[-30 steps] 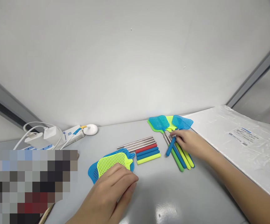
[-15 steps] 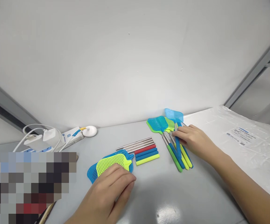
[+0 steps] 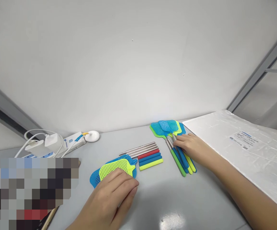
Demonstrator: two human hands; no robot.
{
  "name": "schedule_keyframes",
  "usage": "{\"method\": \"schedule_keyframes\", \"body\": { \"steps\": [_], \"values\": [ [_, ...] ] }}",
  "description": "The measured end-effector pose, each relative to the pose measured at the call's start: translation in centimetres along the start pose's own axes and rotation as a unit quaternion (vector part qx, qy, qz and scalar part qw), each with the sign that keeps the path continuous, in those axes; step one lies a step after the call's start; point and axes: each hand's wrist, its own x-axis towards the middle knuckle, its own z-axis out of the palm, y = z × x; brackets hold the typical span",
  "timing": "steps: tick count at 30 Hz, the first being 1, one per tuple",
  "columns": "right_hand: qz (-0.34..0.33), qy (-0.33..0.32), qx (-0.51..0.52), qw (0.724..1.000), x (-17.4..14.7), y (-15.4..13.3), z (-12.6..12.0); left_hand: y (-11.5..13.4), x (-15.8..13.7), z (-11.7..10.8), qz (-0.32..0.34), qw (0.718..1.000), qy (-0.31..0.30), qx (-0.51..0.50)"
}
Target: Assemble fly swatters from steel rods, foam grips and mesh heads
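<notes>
My right hand is closed around the metal shaft of a blue fly swatter, which lies on top of a pile of assembled swatters at the back right. Below the fingers, green, blue and yellow grips point toward me. My left hand rests on the table, loosely closed, with nothing visible in it. It covers the near part of a yellow-green perforated swatter head, which overlaps a blue swatter head. Whether the fingers touch the heads is hidden.
Several metal rods lie beside a red grip, two blue grips and a yellow grip. White plastic-wrapped packaging covers the right side. A power strip with chargers and cables sits at left, behind a blurred-out item.
My right hand has lowered the blue swatter onto the pile; its head has swung left and down, and its grip now lies alongside the others. The left hand stays put.
</notes>
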Motion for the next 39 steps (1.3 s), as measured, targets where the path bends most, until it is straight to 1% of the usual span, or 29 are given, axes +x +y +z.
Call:
{"method": "schedule_keyframes", "body": {
  "steps": [5, 8, 16, 19, 22, 24, 26, 28, 31, 33, 39],
  "values": [
    [0.009, -0.022, 0.013, 1.000, -0.3, 0.2, -0.2, 0.0, 0.0, 0.1, 0.008, 1.000, 0.001, 0.005],
    [0.015, -0.024, 0.028, 0.999, -0.5, 0.3, -0.3, -0.1, 0.1, 0.1, 0.008, 1.000, -0.001, 0.002],
    [0.032, 0.012, 0.041, 0.999, -0.4, 0.2, -0.7, -0.2, 0.2, 0.2, -0.001, 1.000, -0.007, 0.018],
    [0.049, 0.005, 0.097, 0.994, -0.5, 0.0, -1.1, -0.2, 0.1, 0.3, -0.004, 1.000, -0.009, 0.021],
    [0.048, -0.026, 0.176, 0.983, -0.6, -0.3, -1.5, -0.2, 0.1, 0.3, -0.010, 1.000, -0.011, 0.018],
    [0.054, -0.052, 0.205, 0.976, -0.6, -0.6, -1.7, -0.2, 0.1, 0.3, -0.016, 1.000, -0.014, 0.016],
    [0.085, -0.073, 0.205, 0.972, -0.5, -0.9, -1.8, -0.2, 0.1, 0.2, -0.022, 1.000, -0.018, 0.015],
    [0.128, -0.088, 0.189, 0.970, -0.5, -1.1, -1.6, -0.2, 0.1, 0.2, -0.022, 0.999, -0.021, 0.014],
    [0.178, -0.100, 0.166, 0.965, -0.4, -1.3, -1.0, -0.2, 0.2, 0.2, -0.020, 0.999, -0.024, 0.015],
    [0.190, -0.100, 0.150, 0.965, -0.4, -1.4, -0.5, -0.2, 0.2, 0.2, -0.019, 0.999, -0.024, 0.014],
    [0.191, -0.088, 0.121, 0.970, -0.3, -1.6, 0.4, -0.3, 0.1, 0.4, -0.023, 0.999, -0.025, 0.013]
  ]
}}
